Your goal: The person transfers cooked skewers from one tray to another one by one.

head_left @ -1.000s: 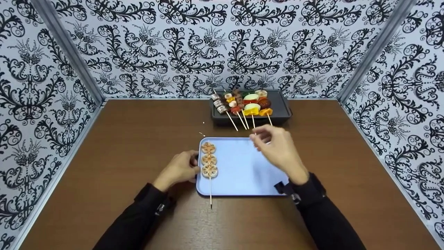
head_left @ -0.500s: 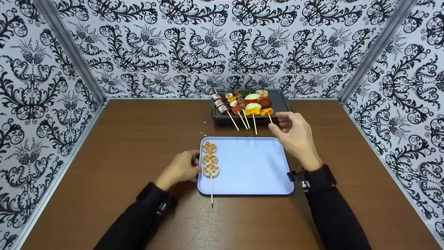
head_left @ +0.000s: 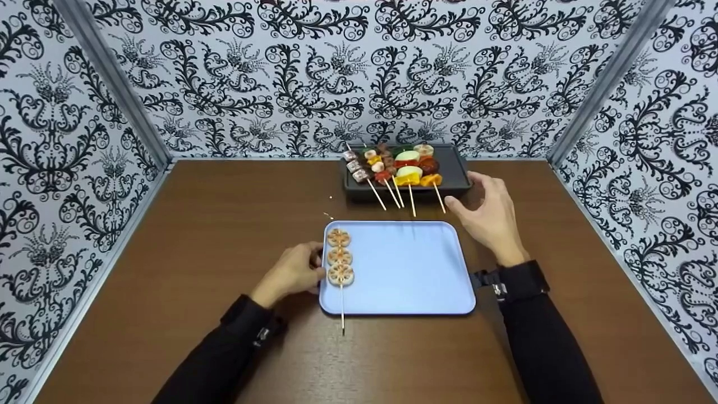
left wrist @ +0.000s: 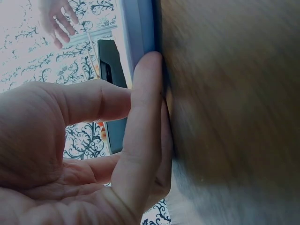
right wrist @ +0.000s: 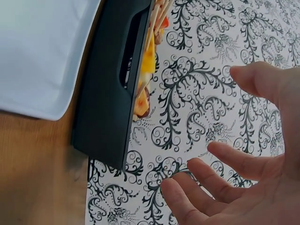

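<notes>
My left hand holds the left edge of a pale blue tray, its fingers and thumb bent against the rim. In the left wrist view, the thumb lies along the tray's side. A skewer of three lotus root slices lies along the tray's left side, its stick passing over the front rim. My right hand, thumb and fingers spread, is at the right end of a black grill pan. The right wrist view shows its fingers with nothing between them.
Several food skewers lie on the grill pan, among them one with onion and yellow pepper, sticks pointing forward. White crumbs lie behind the tray on the brown table. Patterned walls enclose the back and sides.
My right hand has moved right and away from me, from the skewer sticks to the grill pan's right end, and its fingers have spread. The left hand stays at the tray's edge.
</notes>
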`<state>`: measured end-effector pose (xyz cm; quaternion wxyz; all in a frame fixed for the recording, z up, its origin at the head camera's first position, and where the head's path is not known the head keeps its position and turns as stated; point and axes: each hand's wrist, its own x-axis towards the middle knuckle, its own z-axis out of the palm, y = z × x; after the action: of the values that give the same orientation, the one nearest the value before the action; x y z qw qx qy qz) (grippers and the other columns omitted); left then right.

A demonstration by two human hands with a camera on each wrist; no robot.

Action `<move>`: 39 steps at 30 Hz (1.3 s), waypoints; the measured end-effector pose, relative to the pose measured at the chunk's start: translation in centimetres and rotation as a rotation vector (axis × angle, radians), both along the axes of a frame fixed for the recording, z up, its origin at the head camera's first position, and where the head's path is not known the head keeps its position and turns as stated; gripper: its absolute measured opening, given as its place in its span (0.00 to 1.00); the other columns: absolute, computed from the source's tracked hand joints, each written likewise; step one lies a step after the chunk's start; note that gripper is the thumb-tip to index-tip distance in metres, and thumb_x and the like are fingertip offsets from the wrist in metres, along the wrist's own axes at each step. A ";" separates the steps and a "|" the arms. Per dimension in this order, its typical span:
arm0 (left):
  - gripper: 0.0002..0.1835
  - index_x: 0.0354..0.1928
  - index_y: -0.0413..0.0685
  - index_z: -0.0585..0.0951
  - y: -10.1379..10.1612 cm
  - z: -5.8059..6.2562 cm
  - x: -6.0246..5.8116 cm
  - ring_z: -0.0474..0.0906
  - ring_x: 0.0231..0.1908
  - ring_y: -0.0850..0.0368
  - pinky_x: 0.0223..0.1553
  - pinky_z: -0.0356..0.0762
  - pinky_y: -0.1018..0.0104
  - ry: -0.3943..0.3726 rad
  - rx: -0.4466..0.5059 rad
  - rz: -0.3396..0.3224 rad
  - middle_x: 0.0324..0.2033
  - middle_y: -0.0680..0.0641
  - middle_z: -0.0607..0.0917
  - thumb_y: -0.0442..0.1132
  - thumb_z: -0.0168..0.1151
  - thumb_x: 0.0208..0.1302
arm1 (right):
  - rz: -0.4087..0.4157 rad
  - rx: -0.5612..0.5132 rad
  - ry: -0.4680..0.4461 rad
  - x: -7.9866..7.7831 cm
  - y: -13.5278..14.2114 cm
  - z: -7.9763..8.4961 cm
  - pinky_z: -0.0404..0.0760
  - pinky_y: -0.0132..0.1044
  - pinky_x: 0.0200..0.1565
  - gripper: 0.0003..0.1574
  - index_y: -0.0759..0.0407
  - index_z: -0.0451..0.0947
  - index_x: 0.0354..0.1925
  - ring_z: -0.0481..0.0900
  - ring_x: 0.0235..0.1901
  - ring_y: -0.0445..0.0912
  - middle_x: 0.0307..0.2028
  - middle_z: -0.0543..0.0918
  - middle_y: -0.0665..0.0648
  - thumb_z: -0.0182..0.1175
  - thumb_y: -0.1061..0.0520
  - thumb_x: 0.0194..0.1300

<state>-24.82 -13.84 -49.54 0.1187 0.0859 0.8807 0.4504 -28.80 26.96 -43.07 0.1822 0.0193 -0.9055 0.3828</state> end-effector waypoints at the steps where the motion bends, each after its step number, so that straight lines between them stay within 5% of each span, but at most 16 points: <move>1: 0.36 0.80 0.31 0.78 0.0 0.0 0.0 0.89 0.32 0.54 0.28 1.00 0.63 -0.002 -0.001 0.001 0.40 0.44 0.84 0.22 0.67 0.69 | -0.002 0.001 -0.003 0.0 0.1 0.0 0.78 0.46 0.61 0.49 0.62 0.74 0.84 0.78 0.64 0.62 0.75 0.77 0.71 0.77 0.44 0.77; 9: 0.35 0.80 0.31 0.78 0.0 -0.2 -0.1 0.89 0.32 0.54 0.28 1.00 0.63 -0.001 0.001 0.002 0.40 0.44 0.84 0.23 0.67 0.69 | -0.006 0.011 -0.024 -0.2 0.8 -0.3 0.82 0.59 0.71 0.51 0.62 0.73 0.85 0.77 0.71 0.67 0.79 0.74 0.72 0.77 0.42 0.76; 16: 0.32 0.75 0.31 0.81 -0.3 0.1 0.1 0.86 0.34 0.57 0.28 1.00 0.63 0.024 -0.003 -0.005 0.39 0.46 0.83 0.25 0.68 0.69 | 0.005 0.036 -0.022 -0.4 0.7 -0.6 0.82 0.53 0.62 0.48 0.62 0.74 0.84 0.80 0.60 0.65 0.79 0.75 0.73 0.76 0.43 0.78; 25: 0.33 0.77 0.29 0.80 -0.1 0.2 0.2 0.87 0.34 0.56 0.29 1.00 0.62 0.008 0.019 -0.003 0.40 0.45 0.82 0.23 0.68 0.68 | 0.004 0.055 -0.005 -0.8 0.6 -0.9 0.85 0.60 0.68 0.47 0.64 0.75 0.83 0.81 0.64 0.68 0.78 0.76 0.74 0.77 0.45 0.77; 33: 0.33 0.76 0.30 0.80 -0.1 0.2 0.2 0.88 0.33 0.56 0.28 1.00 0.62 0.016 -0.002 0.005 0.40 0.45 0.83 0.24 0.69 0.69 | 0.027 0.066 -0.013 -0.7 0.4 -0.9 0.74 0.68 0.87 0.52 0.63 0.74 0.84 0.73 0.81 0.70 0.81 0.74 0.72 0.79 0.44 0.74; 39: 0.34 0.78 0.29 0.79 -0.1 0.3 0.2 0.89 0.33 0.54 0.29 1.00 0.61 -0.002 0.016 0.003 0.40 0.44 0.83 0.23 0.69 0.69 | 0.035 0.067 -0.026 -0.7 0.4 -1.1 0.72 0.69 0.89 0.54 0.64 0.72 0.85 0.71 0.83 0.71 0.82 0.73 0.73 0.80 0.43 0.73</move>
<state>-24.61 -13.92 -49.28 0.1182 0.0851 0.8772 0.4574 -29.51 27.32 -44.15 0.1628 0.0359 -0.9196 0.3556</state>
